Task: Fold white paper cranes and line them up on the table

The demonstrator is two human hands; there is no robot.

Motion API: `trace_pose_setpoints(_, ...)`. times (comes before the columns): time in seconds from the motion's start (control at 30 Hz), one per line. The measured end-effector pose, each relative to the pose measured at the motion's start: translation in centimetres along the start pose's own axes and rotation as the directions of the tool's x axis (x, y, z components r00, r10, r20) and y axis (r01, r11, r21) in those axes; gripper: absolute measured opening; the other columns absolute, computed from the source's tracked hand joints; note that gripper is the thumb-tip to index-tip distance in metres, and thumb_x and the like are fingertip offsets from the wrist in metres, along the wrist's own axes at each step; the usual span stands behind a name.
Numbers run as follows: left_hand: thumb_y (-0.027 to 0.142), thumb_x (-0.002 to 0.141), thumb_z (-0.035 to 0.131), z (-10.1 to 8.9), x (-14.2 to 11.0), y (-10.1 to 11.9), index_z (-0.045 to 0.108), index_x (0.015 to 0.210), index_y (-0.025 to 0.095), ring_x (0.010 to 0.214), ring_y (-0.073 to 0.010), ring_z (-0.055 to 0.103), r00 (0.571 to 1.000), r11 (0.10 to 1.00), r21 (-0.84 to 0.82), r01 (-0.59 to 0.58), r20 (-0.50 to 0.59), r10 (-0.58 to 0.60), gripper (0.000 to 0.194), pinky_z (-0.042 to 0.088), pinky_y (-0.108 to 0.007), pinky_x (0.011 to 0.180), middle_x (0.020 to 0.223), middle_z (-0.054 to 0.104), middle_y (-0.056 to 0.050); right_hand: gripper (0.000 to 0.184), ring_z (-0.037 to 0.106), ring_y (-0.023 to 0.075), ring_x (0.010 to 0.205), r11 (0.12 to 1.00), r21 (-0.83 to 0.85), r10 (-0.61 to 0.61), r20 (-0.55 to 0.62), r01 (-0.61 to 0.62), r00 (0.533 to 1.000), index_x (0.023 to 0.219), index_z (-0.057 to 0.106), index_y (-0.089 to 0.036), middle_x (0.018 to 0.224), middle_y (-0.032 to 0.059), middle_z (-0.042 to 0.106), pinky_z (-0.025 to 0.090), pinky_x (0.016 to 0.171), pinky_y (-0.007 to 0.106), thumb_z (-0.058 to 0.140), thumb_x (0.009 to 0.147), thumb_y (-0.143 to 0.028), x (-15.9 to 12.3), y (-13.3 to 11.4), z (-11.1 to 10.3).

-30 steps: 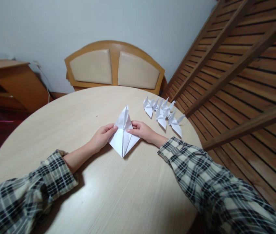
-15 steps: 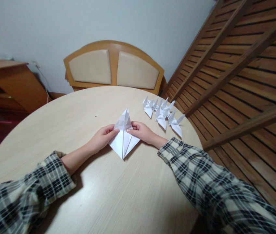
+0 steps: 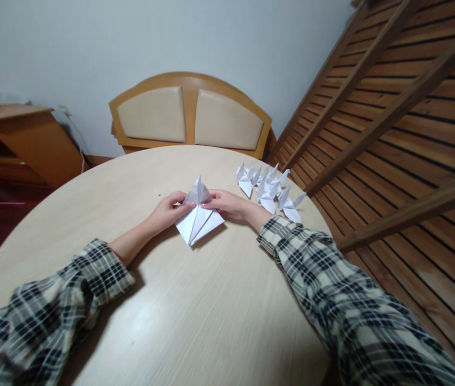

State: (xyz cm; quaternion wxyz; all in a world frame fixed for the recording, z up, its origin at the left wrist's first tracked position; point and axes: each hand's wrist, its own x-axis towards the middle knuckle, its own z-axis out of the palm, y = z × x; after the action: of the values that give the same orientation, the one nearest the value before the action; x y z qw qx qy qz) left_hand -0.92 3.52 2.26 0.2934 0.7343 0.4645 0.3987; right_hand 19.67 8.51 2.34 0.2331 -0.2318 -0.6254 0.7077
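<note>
Nearest of all, on the near side of the folded paper, came two plaid sleeves, the left (image 3: 82,279) reaching in from its left and the right (image 3: 323,279) from its right, over a pale tabletop (image 3: 203,321). And there was the folded paper (image 3: 201,219) itself, white, a broad corner aimed back at the wearer, a narrow peak at its far end; whether its underside met the wood, you couldn't tell! The left hand (image 3: 166,213) had its left edge, thumb on top, fingers tucked in narrow; the right hand (image 3: 227,205) pinched the right edge, thumb above, its other fingers partly hidden behind the sheet. The step in hand looked to be working a crease across the middle, where both thumbs met the paper, and the next move seemed to call for even pressure there, layers lined up. Beyond the paper to its right, a cluster of white paper birds (image 3: 267,197), wings up, crowding one another, too overlapped to count! Farther off, straight past the paper, rose a wooden back with cream panels (image 3: 189,115), then the plain wall (image 3: 211,37).
</note>
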Motion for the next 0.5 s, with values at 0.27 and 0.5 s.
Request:
trace_pose_setpoints(0.27,0.042,0.073,0.071,-0.4,0.8,-0.8,0.068,0.078,0.016,0.084,-0.0216,0.056,0.999,0.998,-0.063,0.020,-0.034,-0.022,0.027,0.045,-0.032,0.072,0.088,0.062,-0.008,0.024,0.060,0.0146,0.075,1.000,0.011,-0.002,-0.110,0.003,0.994,0.096,0.065,-0.013,0.091,0.0068,0.067,0.049,0.067,0.025,0.071,0.073,-0.018,0.3,0.5,-0.5)
trace_pose_setpoints(0.5,0.045,0.077,0.061,-0.6,2.1,-0.6,0.068,0.086,0.017,0.099,-0.0235,0.057,0.977,0.986,-0.162,-0.045,-0.215,0.010,0.029,0.046,-0.036,0.089,0.099,0.065,-0.009,0.021,0.058,0.0122,0.070,0.995,-0.096,0.035,-0.043,-0.039,0.998,0.091,0.068,-0.012,0.085,0.0051,0.067,0.044,0.062,0.023,0.071,0.076,-0.027,0.4,1.0,-1.3)
